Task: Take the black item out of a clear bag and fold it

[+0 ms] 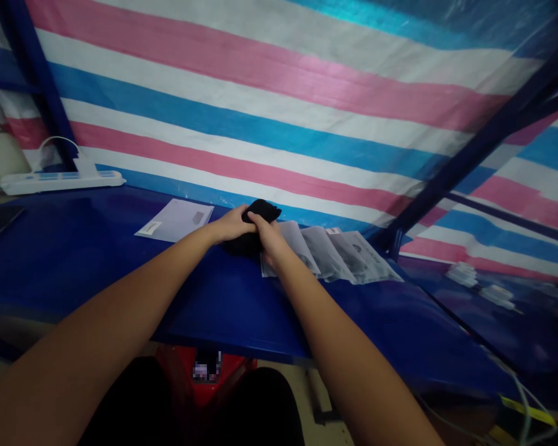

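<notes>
Both hands meet over a bunched black cloth item near the back of the blue table; its exact kind is unclear. My left hand grips it from the left, with the thumb side on top. From the right, my right hand closes around the same item, its fingers partly hidden. Several frosted plastic bags lie overlapping in a row just right of my hands. Left of them rests a flat pale bag with a white label at its corner.
A white power strip with a plug sits at the table's back left. Striped plastic sheeting hangs behind, with a blue metal post at right. Below the table edge is a red stool with a phone-like object on it.
</notes>
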Demonstrator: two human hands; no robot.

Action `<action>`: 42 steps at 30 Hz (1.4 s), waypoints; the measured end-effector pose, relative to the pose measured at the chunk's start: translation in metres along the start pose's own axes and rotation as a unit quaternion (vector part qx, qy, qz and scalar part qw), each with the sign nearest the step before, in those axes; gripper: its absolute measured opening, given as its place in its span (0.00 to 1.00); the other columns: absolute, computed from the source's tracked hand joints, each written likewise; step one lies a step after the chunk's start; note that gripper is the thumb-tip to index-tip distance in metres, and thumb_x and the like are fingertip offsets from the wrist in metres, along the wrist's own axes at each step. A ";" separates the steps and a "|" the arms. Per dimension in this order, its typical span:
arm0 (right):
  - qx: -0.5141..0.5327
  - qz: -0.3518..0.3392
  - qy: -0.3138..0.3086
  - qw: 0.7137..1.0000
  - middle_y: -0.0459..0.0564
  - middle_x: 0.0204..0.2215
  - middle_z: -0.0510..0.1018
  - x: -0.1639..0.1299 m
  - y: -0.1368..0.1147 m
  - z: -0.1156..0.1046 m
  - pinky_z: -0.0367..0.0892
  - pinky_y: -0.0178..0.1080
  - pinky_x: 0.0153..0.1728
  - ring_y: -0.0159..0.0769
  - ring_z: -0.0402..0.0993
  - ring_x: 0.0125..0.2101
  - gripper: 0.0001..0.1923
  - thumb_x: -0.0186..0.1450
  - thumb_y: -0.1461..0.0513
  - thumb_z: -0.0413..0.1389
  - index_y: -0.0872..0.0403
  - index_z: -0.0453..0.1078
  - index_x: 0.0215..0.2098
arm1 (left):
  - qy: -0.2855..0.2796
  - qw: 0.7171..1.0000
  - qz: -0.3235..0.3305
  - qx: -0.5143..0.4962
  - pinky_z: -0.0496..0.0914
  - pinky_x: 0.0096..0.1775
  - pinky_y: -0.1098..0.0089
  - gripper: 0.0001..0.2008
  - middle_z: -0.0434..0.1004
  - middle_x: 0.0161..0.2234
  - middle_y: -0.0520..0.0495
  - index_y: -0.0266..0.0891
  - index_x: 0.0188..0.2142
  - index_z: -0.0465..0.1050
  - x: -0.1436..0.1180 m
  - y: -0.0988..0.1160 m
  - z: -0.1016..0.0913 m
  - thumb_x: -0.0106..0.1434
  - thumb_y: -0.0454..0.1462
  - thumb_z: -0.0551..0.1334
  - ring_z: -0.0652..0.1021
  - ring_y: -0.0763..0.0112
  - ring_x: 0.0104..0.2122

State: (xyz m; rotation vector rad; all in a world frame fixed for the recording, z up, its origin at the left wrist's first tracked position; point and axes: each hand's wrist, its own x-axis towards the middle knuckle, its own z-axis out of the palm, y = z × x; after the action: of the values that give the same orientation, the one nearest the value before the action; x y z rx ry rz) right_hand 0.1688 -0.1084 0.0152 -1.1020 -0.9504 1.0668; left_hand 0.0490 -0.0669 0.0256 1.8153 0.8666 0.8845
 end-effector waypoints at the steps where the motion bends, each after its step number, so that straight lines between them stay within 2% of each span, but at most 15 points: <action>1: -0.002 0.001 0.002 1.000 0.55 0.39 0.79 0.000 0.000 0.000 0.75 0.48 0.42 0.43 0.78 0.37 0.29 0.57 0.54 0.63 0.55 0.66 0.54 | -0.002 1.000 0.001 0.003 0.73 0.40 0.60 0.25 0.78 0.43 0.41 0.42 0.51 0.69 0.000 0.000 0.000 0.53 0.40 0.66 0.78 0.55 0.41; 6: 0.004 -0.010 -0.009 1.000 0.54 0.39 0.80 0.000 -0.001 -0.001 0.74 0.48 0.44 0.44 0.79 0.39 0.25 0.56 0.56 0.63 0.55 0.69 0.50 | 0.002 1.000 0.014 0.023 0.72 0.41 0.60 0.25 0.78 0.42 0.42 0.42 0.50 0.69 0.002 -0.003 -0.001 0.52 0.40 0.68 0.78 0.54 0.40; 11: 0.001 -0.010 -0.008 1.000 0.54 0.40 0.80 -0.001 -0.002 -0.002 0.74 0.49 0.45 0.45 0.78 0.39 0.25 0.56 0.57 0.64 0.54 0.69 0.50 | 0.007 0.999 0.030 0.034 0.72 0.42 0.60 0.25 0.78 0.44 0.41 0.43 0.50 0.70 0.003 -0.005 -0.003 0.51 0.41 0.69 0.78 0.54 0.43; 17: 0.018 0.005 -0.009 1.000 0.55 0.40 0.79 0.000 -0.006 -0.005 0.74 0.47 0.43 0.44 0.78 0.39 0.25 0.56 0.56 0.63 0.55 0.68 0.50 | -0.081 0.988 -0.032 -0.129 0.73 0.40 0.62 0.25 0.79 0.43 0.42 0.43 0.52 0.71 -0.003 -0.003 -0.008 0.55 0.45 0.66 0.79 0.55 0.41; 21: 0.039 0.016 -0.011 0.999 0.54 0.40 0.79 0.000 -0.007 -0.006 0.74 0.46 0.42 0.44 0.77 0.39 0.26 0.55 0.57 0.64 0.54 0.68 0.51 | -0.090 0.980 -0.040 -0.175 0.73 0.41 0.63 0.27 0.79 0.45 0.40 0.41 0.54 0.71 -0.003 -0.008 -0.009 0.54 0.44 0.67 0.79 0.55 0.42; 33: 0.056 0.021 0.011 0.998 0.52 0.34 0.78 -0.006 -0.011 -0.001 0.74 0.45 0.39 0.43 0.77 0.36 0.19 0.57 0.60 0.62 0.54 0.69 0.46 | -0.084 0.984 -0.047 -0.153 0.71 0.40 0.63 0.28 0.79 0.43 0.40 0.40 0.53 0.71 -0.001 -0.008 -0.007 0.53 0.45 0.68 0.79 0.57 0.41; 42: 0.053 0.016 0.011 0.998 0.52 0.36 0.79 -0.001 -0.005 -0.001 0.74 0.45 0.41 0.43 0.77 0.37 0.18 0.57 0.59 0.62 0.55 0.70 0.45 | -0.080 0.986 -0.052 -0.133 0.72 0.38 0.63 0.30 0.80 0.40 0.42 0.40 0.55 0.70 -0.003 -0.005 -0.007 0.52 0.44 0.68 0.79 0.58 0.38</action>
State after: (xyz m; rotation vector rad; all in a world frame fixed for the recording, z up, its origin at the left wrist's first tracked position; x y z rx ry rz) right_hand 0.1708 -0.1099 0.0194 -1.0422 -0.8521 1.1161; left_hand 0.0406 -0.0644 0.0225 1.5717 0.6979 0.7386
